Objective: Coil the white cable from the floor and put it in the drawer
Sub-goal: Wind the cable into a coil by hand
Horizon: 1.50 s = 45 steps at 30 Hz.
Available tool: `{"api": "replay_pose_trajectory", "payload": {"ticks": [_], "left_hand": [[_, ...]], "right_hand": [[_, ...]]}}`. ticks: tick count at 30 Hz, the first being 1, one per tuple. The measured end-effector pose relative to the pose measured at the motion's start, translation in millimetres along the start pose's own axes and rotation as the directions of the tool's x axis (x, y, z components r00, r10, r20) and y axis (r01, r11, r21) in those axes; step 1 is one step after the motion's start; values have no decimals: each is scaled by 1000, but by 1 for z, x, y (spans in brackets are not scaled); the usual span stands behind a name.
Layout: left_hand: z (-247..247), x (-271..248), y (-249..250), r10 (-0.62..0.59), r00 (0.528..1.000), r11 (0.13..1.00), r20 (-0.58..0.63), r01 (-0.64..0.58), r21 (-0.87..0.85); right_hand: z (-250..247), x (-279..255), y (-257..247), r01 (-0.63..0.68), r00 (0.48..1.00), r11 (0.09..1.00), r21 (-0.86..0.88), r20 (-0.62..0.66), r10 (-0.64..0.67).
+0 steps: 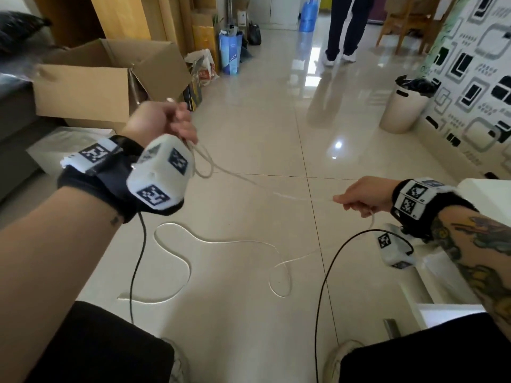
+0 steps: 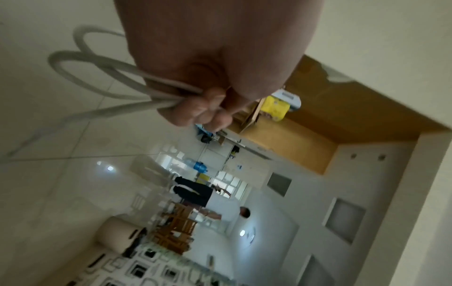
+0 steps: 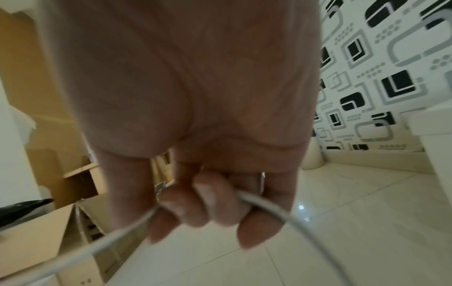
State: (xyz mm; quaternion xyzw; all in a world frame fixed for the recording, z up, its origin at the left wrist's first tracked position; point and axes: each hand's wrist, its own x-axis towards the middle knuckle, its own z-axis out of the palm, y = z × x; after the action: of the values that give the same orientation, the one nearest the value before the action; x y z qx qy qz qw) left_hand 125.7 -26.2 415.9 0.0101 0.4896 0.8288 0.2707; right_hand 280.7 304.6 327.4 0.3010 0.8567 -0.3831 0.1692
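A thin white cable (image 1: 177, 261) snakes in loose curves over the tiled floor below my hands. My left hand (image 1: 179, 123), raised at centre left, grips a couple of small cable loops (image 2: 97, 77) that hang from its curled fingers (image 2: 195, 108). From there the cable (image 1: 262, 186) runs taut to my right hand (image 1: 356, 200), whose fingers (image 3: 208, 203) curl round it. Past the right hand the cable (image 3: 305, 232) drops to the floor. A white cabinet (image 1: 484, 194) stands at the right edge; I cannot make out a drawer in it.
An open cardboard box (image 1: 91, 87) sits at the left, bags (image 1: 229, 53) behind it. A lidded bin (image 1: 403, 106) stands by the patterned wall. Another person's legs (image 1: 345, 29) are at the far end. Black wrist-camera leads (image 1: 326, 286) hang near my knees.
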Motion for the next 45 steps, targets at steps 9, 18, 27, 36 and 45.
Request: {"api": "replay_pose_trajectory", "payload": {"ticks": [9,18,27,36,45], "left_hand": [[52,-12,-69,-301,950,862,86,233,450],[64,-23,-96,-344,933,765,108,212,608],[63,-17,-109,-267,963,794,43,194,576],[66,-13,-108,-323,946,867,-13,302,395],[60,-3,-70,-174,982,951,-68,185,249]], "right_hand": [[22,-1,-47,-31,999,950,311,-4,34],[55,-39,-84,96,966,736,670,114,-230],[63,-53,-94,285,959,737,613,-184,-218],[73,-59,-100,363,932,705,610,-222,-288],[60,-56,-97,303,920,735,606,17,-393]]}}
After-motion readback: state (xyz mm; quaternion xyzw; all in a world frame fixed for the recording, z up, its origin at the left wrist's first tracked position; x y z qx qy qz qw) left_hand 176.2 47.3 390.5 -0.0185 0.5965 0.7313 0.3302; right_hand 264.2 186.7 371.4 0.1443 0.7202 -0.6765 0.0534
